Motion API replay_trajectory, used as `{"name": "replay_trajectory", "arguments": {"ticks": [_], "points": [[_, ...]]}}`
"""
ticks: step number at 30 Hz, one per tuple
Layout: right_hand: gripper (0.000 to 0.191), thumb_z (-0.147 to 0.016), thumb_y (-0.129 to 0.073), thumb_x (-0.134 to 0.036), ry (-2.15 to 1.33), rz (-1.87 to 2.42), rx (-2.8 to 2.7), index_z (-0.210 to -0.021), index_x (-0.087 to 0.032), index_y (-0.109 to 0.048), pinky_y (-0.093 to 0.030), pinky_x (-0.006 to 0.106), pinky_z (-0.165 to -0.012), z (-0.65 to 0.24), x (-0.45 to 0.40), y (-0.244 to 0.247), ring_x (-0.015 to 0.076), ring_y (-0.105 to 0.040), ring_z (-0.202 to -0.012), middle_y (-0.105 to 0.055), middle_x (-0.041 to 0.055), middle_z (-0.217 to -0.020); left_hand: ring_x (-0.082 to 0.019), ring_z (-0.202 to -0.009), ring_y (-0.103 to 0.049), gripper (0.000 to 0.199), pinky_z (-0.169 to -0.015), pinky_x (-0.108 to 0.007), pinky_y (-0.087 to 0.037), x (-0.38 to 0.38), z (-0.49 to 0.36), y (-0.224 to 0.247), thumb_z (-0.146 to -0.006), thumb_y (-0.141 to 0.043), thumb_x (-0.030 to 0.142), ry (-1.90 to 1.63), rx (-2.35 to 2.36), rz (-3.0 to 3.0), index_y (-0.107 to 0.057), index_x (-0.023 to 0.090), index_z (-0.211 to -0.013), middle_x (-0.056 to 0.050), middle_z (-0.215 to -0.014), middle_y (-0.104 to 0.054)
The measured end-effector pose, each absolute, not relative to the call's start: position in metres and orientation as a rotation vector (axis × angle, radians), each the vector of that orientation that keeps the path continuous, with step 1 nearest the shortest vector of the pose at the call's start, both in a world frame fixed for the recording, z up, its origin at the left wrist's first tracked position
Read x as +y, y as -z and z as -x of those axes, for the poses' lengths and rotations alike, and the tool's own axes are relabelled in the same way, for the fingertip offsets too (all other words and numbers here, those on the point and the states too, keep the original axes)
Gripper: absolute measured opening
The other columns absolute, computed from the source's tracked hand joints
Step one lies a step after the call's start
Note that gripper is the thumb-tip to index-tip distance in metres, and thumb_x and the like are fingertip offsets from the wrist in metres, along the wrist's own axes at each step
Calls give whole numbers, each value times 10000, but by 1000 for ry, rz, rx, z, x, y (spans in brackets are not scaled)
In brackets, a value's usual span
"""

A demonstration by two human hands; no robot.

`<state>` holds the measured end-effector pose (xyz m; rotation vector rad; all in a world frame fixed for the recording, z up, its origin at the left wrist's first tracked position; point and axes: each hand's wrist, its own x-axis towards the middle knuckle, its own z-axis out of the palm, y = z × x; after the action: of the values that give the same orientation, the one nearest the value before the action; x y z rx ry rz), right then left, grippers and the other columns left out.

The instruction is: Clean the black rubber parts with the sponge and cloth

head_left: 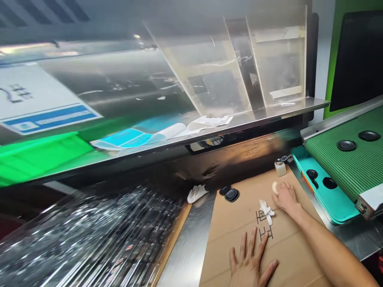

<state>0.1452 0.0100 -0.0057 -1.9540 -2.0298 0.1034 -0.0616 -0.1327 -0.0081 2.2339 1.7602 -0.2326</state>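
"What is the work surface like?"

"A metal table (188,247) below a steel shelf (269,112). Shiny clear plastic (119,239) is spread on the left, and a green conveyor belt (335,165) slopes on the right with two black discs (346,145) on it."

"And where are the hands?"

"Both on a cardboard sheet (224,227) that lies on the table. The left hand (248,265) is at the near edge of the view, palm down, its fingers spread apart, holding nothing."

"The right one?"

"The right hand (285,195) is farther off, near the sheet's far right corner. Its fingers are bent over, against a pale piece (274,187) that shows at their left side. Whether they are clamped on it or only pressing it, I cannot tell."

"What is around them?"

"A crumpled white tissue (266,213) between the hands, over dark printed characters. A small bottle (280,169) stands just beyond the right hand. Two black round parts (231,195) lie at the far left corner of the cardboard, and a teal tray (344,213) with more black pieces (329,183) sits to the right."
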Motion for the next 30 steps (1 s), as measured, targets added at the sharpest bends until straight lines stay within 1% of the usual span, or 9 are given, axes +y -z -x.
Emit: {"name": "replay_trajectory", "arguments": {"ticks": [8, 11, 14, 15, 17, 19, 21, 24, 30], "points": [[317, -924, -556, -340, -63, 1927, -1986, -1189, -173, -605, -368, 400, -883, -143, -4, 14, 290, -524, -1073, -627, 143, -1126, -414, -1544, -72, 758, -1171, -727, -84, -129, 72, 23, -844, -511, 685, 215, 1767, -2252, -378, 401, -1534, -4, -1675, -156], [281, -900, -581, -377, -96, 1879, -1993, -1106, -189, -615, -372, 395, -873, -145, -4, 18, 287, -528, -1054, -621, 126, -1091, -367, -1474, -366, 636, -1184, -568, -308, -100, 96, 17, -882, -480, 644, 2, 1649, -2261, -581, 331, -1426, -55, -1571, -453], [256, -892, -589, -392, -130, 1839, -1985, -1062, -202, -611, -367, 384, -870, -147, -2, 23, 278, -527, -1042, -616, 111, -1071, -292, -1187, -658, 555, -1071, -414, -471, -33, 131, 1, -965, -344, 552, -282, 1791, -2185, -694, 226, -1246, -107, -1260, -720], [245, -892, -589, -388, -135, 1829, -1980, -1053, -204, -610, -364, 380, -872, -148, -1, 24, 274, -527, -1038, -614, 108, -1065, -296, -1142, -678, 541, -1056, -420, -478, -5, 143, -5, -966, -351, 526, -377, 1925, -2157, -676, 205, -1255, -116, -1223, -732], [229, -892, -591, -378, -136, 1806, -1972, -1045, -209, -609, -358, 375, -876, -149, 1, 26, 269, -527, -1034, -612, 101, -1054, -307, -1260, -606, 540, -1110, -420, -423, 52, 166, -16, -959, -365, 442, -520, 2073, -2141, -606, 131, -1328, -157, -1364, -647], [228, -889, -598, -376, -135, 1787, -1967, -1046, -212, -610, -354, 373, -880, -149, 1, 28, 267, -527, -1033, -611, 98, -1051, -338, -1407, -466, 663, -1174, -453, -339, 101, 181, -23, -923, -432, 435, -419, 2104, -2101, -450, 51, -1463, -215, -1508, -501], [236, -887, -607, -386, -142, 1770, -1959, -1051, -215, -611, -353, 371, -880, -149, 2, 29, 265, -528, -1031, -613, 95, -1055, -323, -1432, -440, 748, -1178, -413, -340, 135, 189, -26, -855, -532, 420, -314, 2033, -2092, -411, 47, -1492, -210, -1543, -461], [236, -888, -610, -394, -156, 1765, -1943, -1044, -218, -611, -353, 368, -872, -149, 1, 30, 261, -534, -1020, -614, 91, -1047, -290, -1333, -561, 742, -1113, -329, -419, 162, 192, -26, -725, -651, 381, -188, 1890, -2102, -547, 101, -1404, -160, -1458, -576], [232, -893, -603, -389, -169, 1771, -1936, -1053, -221, -615, -353, 362, -872, -149, 1, 28, 259, -537, -1020, -617, 86, -1040, -323, -1227, -637, 703, -1066, -357, -463, 180, 196, -14, -615, -719, 363, -117, 1827, -2045, -656, 99, -1264, -172, -1352, -658]]}}
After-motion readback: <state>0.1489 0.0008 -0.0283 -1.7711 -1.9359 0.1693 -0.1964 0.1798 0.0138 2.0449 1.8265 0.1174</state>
